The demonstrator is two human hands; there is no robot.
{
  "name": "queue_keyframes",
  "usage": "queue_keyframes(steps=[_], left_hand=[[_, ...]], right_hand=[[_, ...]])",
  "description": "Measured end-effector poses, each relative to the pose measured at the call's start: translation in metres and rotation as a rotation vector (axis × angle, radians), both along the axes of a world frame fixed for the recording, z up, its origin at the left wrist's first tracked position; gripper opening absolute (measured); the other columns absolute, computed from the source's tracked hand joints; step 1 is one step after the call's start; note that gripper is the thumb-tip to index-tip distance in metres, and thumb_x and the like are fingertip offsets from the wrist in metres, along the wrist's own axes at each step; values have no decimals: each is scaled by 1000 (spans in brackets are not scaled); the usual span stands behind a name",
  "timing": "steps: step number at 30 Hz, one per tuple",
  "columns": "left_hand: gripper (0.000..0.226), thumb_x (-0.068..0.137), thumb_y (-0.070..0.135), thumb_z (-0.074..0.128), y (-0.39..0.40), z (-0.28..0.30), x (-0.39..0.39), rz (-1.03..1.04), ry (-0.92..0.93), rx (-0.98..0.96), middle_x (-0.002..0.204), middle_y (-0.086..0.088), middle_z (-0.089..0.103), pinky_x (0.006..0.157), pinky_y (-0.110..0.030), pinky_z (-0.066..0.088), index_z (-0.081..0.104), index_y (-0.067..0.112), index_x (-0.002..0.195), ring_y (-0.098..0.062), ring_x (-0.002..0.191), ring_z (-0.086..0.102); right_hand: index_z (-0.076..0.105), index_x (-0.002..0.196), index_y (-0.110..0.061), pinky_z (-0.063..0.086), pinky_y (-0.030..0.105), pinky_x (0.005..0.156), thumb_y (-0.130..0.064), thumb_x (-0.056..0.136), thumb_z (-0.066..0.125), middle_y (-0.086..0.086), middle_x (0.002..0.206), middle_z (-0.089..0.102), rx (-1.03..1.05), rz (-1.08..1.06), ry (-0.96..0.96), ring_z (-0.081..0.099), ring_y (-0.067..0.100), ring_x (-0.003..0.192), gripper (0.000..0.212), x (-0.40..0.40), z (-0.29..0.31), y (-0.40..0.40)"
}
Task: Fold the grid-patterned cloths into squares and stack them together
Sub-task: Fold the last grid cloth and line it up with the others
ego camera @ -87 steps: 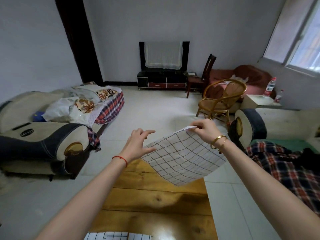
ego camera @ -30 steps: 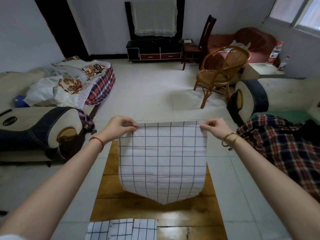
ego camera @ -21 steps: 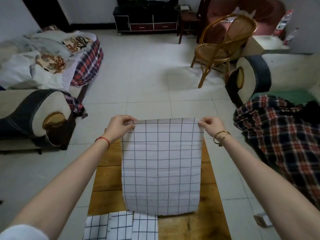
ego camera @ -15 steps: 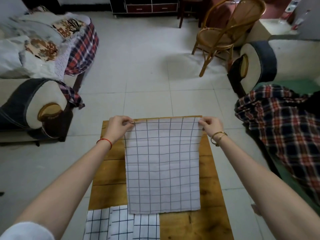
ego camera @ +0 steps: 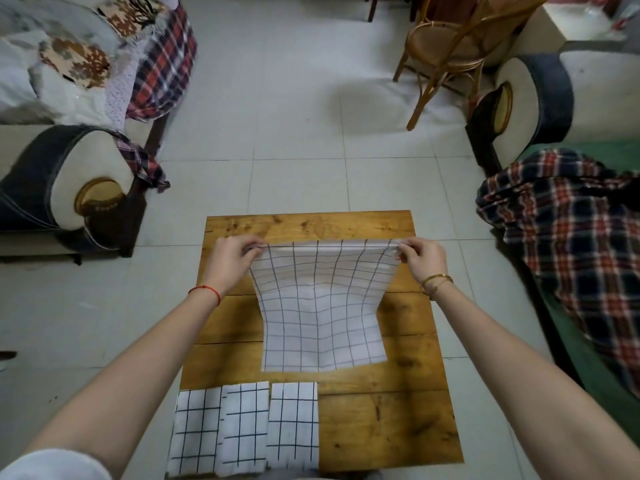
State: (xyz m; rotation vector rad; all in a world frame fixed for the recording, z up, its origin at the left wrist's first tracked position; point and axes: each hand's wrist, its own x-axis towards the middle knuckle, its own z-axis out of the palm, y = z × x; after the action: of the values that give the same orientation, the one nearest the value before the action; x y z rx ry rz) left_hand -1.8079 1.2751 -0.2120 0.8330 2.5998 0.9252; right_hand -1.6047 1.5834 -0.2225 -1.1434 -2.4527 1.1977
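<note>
A white cloth with a thin dark grid lies partly on the low wooden table. Its near edge rests flat on the wood while its far edge is lifted. My left hand pinches the far left corner and my right hand pinches the far right corner, holding that edge taut a little above the table. At the table's near left edge lie three folded grid cloths side by side, their grid lines bolder and wider.
A sofa arm with piled bedding stands to the left. To the right are another sofa arm and a plaid blanket. A rattan chair stands beyond on the tiled floor.
Both hands have come down toward the table with the cloth. It hung free earlier; now its lower part lies on the wood. The view has tilted further down.
</note>
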Motion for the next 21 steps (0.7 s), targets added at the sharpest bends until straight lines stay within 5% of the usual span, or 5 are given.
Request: queue_keyframes(steps=[13, 18, 21], left_hand=[[13, 87, 18, 68, -41, -25, 53, -69, -152, -119, 95, 12, 71, 90, -23, 51, 75, 26, 93, -1, 92, 62], [17, 84, 6, 69, -59, -62, 90, -72, -199, -149, 106, 1, 72, 84, -1, 37, 77, 21, 88, -3, 94, 59], [16, 87, 14, 67, -69, -94, 107, -80, -228, -233, 120, 1, 65, 98, -22, 38, 75, 26, 94, -15, 115, 50]], right_hand=[[69, 73, -16, 44, 23, 70, -19, 89, 60, -2, 71, 67, 10, 150, -191, 63, 18, 74, 18, 56, -27, -22], [74, 86, -7, 43, 25, 80, -13, 89, 61, 7, 92, 73, 3, 222, -294, 64, 24, 90, 14, 81, -51, -43], [74, 92, -8, 43, 22, 83, -9, 90, 58, 7, 99, 73, -15, 263, -359, 64, 23, 95, 17, 91, -72, -55]])
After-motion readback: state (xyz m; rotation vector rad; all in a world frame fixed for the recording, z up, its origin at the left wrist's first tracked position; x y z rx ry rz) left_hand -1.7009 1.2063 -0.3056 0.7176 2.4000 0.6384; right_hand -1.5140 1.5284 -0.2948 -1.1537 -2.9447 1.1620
